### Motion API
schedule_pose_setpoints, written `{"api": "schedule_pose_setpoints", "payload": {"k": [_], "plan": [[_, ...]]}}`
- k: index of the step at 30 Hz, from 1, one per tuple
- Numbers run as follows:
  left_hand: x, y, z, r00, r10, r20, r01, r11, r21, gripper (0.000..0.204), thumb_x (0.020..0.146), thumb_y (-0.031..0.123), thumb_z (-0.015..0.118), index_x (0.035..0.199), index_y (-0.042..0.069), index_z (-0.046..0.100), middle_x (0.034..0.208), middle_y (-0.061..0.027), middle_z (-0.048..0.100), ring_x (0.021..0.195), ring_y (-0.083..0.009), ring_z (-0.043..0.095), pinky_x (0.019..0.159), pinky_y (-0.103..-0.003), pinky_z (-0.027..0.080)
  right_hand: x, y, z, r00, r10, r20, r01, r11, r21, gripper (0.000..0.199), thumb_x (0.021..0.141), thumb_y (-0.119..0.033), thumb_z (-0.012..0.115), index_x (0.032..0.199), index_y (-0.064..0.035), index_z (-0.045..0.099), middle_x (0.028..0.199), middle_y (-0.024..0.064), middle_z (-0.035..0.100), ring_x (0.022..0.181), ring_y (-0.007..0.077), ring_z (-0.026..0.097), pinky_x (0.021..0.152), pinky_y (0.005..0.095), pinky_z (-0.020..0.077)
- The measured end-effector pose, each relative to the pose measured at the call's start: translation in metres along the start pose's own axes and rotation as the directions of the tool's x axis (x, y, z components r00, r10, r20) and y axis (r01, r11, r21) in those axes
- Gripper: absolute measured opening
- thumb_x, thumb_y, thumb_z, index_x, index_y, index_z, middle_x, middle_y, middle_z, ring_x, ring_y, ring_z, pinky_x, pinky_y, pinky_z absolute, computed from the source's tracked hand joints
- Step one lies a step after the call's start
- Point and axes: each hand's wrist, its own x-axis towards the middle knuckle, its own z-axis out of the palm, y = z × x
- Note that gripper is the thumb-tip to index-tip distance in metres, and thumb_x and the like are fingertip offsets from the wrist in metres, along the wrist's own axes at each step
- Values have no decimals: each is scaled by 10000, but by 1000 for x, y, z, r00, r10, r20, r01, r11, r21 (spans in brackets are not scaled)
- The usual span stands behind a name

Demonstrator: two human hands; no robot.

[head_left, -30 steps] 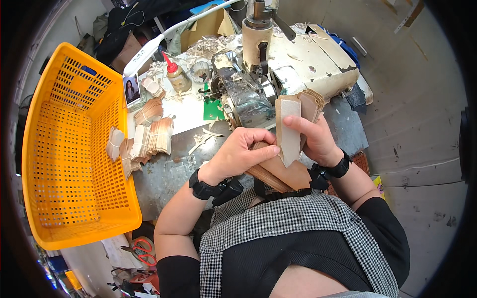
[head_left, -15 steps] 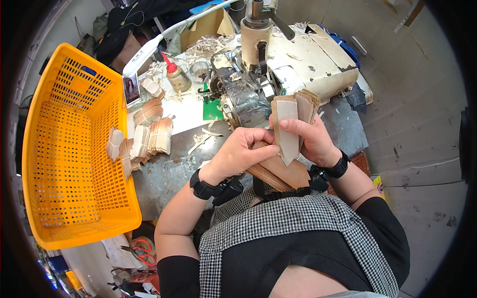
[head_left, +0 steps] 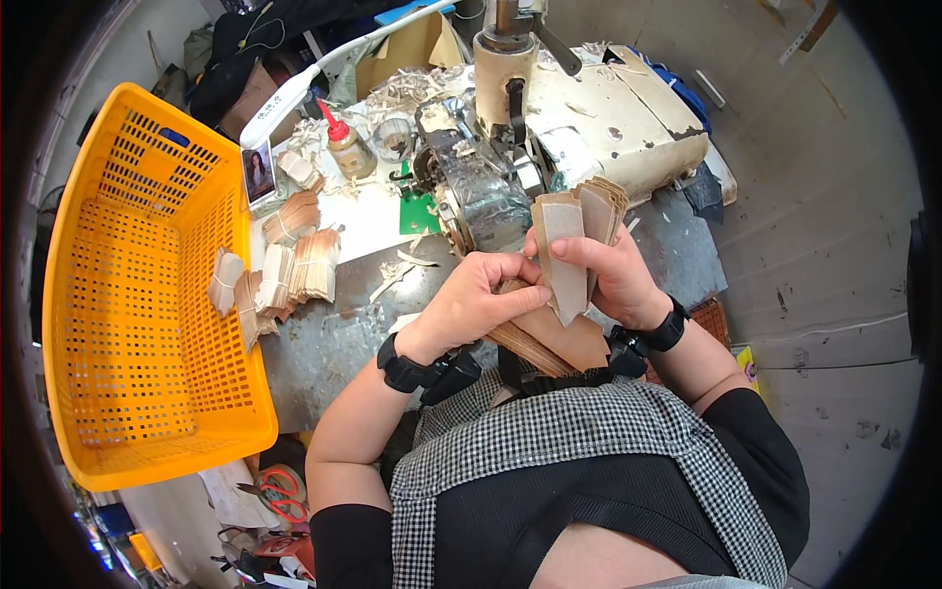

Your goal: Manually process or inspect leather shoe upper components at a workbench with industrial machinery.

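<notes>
In my right hand (head_left: 620,280) is a fanned bunch of flat leather-like pieces (head_left: 561,260), pale on the face and brown at the edges. My thumb presses on the front piece, which tapers to a point at its lower end. Just below, my left hand (head_left: 479,299) is closed on a stack of brown leather-like pieces (head_left: 564,342), whose layered edges show beside my wrist. The left thumb and fingers meet close to the tip of the pale piece; whether they pinch it too is hard to see. Both hands are close to my checked apron (head_left: 549,422).
Beyond my hands stands a cream machine (head_left: 505,88) with scraps around it. Tied bundles of pieces (head_left: 316,265) lie left on the metal tabletop (head_left: 339,368), beside a yellow basket (head_left: 162,456). A red-capped bottle (head_left: 350,152) stands behind, and orange-handled scissors (head_left: 285,496) lie lower left.
My right hand and the fanned pieces have shifted very slightly to the left. The grip of both hands looks the same.
</notes>
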Motion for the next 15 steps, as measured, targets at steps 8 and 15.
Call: {"api": "schedule_pose_setpoints", "payload": {"k": [8,15], "plan": [[0,-2,2,1000,-15,-17,15,1000,-6,184,865,137,663,964,-17,677,845,-7,661,769,-48,571,717,-216,464,-1,0,0,1000,8,-4,-8,1000,-14,295,845,-82,605,1124,0,552,968,89,660,871,151,633,793,296,517],[0,-5,3,1000,-7,-19,7,1000,-26,185,863,138,665,961,-19,678,851,-11,660,782,-51,569,718,-218,464,-1,1,-1,1000,2,4,-2,1000,-23,301,838,-89,599,1120,2,551,957,86,655,863,149,628,782,293,515]]}}
